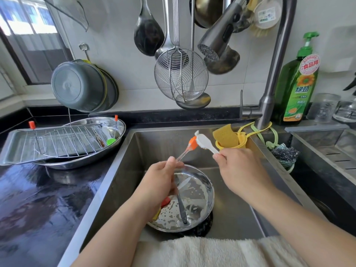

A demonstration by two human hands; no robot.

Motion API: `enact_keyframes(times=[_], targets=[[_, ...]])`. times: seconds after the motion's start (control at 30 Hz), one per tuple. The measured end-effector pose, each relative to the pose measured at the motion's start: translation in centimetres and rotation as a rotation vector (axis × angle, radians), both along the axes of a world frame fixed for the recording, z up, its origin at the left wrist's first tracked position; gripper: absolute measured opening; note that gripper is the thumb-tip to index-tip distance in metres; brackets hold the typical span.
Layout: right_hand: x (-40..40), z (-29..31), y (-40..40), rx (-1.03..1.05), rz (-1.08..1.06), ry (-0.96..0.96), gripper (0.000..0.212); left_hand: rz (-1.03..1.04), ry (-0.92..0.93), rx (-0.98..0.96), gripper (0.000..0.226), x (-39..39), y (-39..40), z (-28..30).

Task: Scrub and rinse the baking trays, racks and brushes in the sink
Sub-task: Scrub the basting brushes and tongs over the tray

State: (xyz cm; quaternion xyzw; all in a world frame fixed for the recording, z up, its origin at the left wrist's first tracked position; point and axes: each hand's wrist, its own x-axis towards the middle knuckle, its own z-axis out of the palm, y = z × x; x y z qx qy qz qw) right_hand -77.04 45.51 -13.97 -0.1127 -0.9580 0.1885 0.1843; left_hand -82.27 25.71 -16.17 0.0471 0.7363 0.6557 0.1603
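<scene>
Over the steel sink [237,212], my left hand [159,182] pinches the clear handle of an orange silicone brush [190,144]. My right hand [240,168] grips a white scrub brush [204,142], whose head touches the orange bristles. Below them a round steel dish [204,191] with soapy water holds a dark-handled utensil [181,207]. On the left counter, a wire rack [67,140] lies on a flat baking tray [13,149] over an oval steel dish [115,122], with a green brush [111,141].
A faucet [273,74] with pull-out spray head [217,41] hangs above the sink. A yellow sponge [225,135] sits in a yellow holder, with a steel scourer [285,154] beside it and a green detergent bottle [296,87] behind. Ladles and a wire skimmer [181,78] hang on the wall. A towel [212,251] drapes the front edge.
</scene>
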Motion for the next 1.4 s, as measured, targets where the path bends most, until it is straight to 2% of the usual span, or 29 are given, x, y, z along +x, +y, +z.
enact_keyframes(times=[0.07, 0.13, 0.23, 0.4, 0.53, 0.7, 0.9, 1.07, 1.2, 1.27, 1.4], targets=[[0.1, 0.1, -0.1, -0.013, 0.012, 0.011, 0.037, 0.062, -0.038, -0.009, 0.047, -0.1, -0.1, 0.3], [0.2, 0.1, -0.2, -0.016, 0.032, 0.023, 0.038, 0.082, -0.057, -0.022, 0.040, -0.3, 0.0, 0.3], [0.2, -0.1, -0.2, -0.014, 0.073, 0.014, 0.044, 0.033, 0.009, -0.083, 0.023, -0.2, 0.0, -0.1], [0.0, -0.2, 0.0, 0.015, 0.053, -0.037, 0.041, -0.034, 0.114, -0.173, 0.021, 0.3, -0.1, 0.1], [-0.1, 0.0, 0.7, -0.009, -0.028, -0.071, 0.042, -0.058, 0.167, -0.152, 0.022, 0.6, 0.0, 0.7], [0.9, -0.3, -2.2, 0.023, 0.237, -0.155, 0.044, -0.047, 0.217, -0.129, 0.027, 0.5, -0.2, 0.8], [0.4, 0.5, -0.3, 0.025, 0.042, -0.092, 0.040, -0.074, 0.232, -0.116, 0.023, 0.6, 0.1, 0.8], [1.3, 0.1, -2.8, 0.033, 0.241, -0.123, 0.046, -0.054, 0.213, -0.027, 0.026, 0.7, -0.1, 1.0], [0.3, 0.1, -0.5, 0.016, 0.051, -0.080, 0.039, -0.041, 0.219, -0.034, 0.022, 0.6, -0.1, 0.9], [0.2, 0.2, 0.7, -0.019, -0.034, -0.062, 0.043, -0.057, 0.219, -0.038, 0.023, 0.7, -0.1, 0.9], [0.3, 0.1, 0.7, -0.043, -0.034, -0.069, 0.047, -0.068, 0.213, -0.079, 0.026, 0.7, -0.2, 0.8]])
